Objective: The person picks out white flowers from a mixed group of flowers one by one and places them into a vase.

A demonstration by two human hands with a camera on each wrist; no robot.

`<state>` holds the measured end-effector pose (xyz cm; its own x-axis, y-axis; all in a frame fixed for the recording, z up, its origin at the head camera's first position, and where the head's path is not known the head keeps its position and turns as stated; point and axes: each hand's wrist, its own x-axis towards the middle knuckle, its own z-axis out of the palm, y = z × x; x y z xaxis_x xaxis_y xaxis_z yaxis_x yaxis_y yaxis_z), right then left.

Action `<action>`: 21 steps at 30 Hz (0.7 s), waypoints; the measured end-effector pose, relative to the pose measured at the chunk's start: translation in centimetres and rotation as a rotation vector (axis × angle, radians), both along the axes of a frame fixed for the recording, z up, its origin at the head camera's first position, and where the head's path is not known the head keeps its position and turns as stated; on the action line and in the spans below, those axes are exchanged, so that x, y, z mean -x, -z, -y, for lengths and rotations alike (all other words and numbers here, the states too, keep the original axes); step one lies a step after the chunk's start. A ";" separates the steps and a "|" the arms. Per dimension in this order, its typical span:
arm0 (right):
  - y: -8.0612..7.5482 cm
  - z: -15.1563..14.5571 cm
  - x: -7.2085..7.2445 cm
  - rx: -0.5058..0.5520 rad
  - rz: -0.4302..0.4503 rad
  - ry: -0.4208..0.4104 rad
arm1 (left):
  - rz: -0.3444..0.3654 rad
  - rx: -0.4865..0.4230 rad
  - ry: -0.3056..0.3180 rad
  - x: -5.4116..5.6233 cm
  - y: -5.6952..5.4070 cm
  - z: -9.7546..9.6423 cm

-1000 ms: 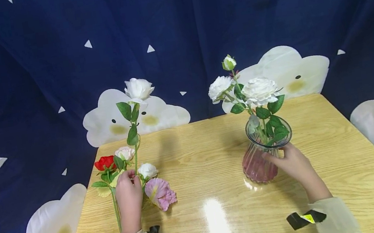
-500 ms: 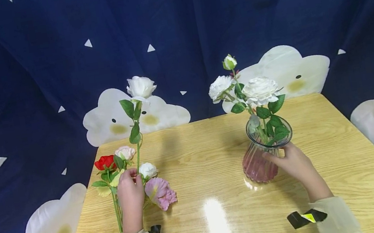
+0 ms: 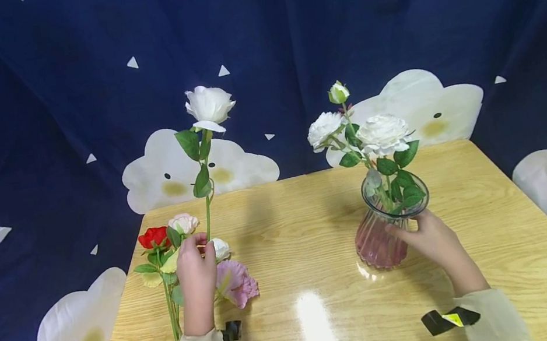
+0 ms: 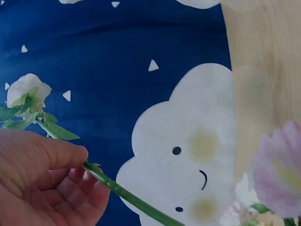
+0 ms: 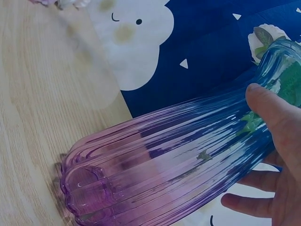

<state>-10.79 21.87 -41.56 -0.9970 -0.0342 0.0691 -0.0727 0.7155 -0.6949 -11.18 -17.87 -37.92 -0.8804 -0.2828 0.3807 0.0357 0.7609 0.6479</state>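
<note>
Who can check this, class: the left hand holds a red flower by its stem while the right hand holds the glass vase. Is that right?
The flower in the left hand is white, not red, as the head view shows; the rest stands.

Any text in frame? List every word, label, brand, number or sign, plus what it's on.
No readable text in any view.
Yellow patch on the black band near the right hand: too small to tell if it carries print.
Vase: no label visible.
Blue curtain: cloud faces and white triangles only, no letters or numbers visible.
</note>
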 end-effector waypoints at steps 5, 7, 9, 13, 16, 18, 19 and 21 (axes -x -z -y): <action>0.0 0.0 0.0 -0.007 -0.006 -0.002 | -0.014 -0.036 0.039 0.5 -0.5 -1.2; 0.0 0.1 0.1 -0.011 -0.010 -0.002 | -0.008 -0.051 0.059 0.6 -0.7 -1.8; -0.1 0.1 0.1 -0.012 -0.010 -0.004 | -0.006 -0.066 0.080 0.7 -0.9 -2.5; -0.1 0.1 0.1 -0.007 -0.010 -0.003 | -0.019 -0.068 0.120 0.9 -1.1 -3.8; 0.0 0.0 0.0 -0.007 -0.013 0.001 | -0.030 -0.068 0.158 1.1 -1.2 -4.9; 0.0 0.0 0.0 -0.011 -0.015 0.002 | -0.033 -0.071 0.184 1.2 -1.4 -5.7; 0.0 0.0 0.0 -0.012 -0.018 0.003 | -0.036 -0.075 0.194 1.3 -1.5 -6.0; 0.0 0.0 0.0 -0.011 -0.018 0.003 | -0.044 -0.083 0.217 1.5 -1.7 -6.6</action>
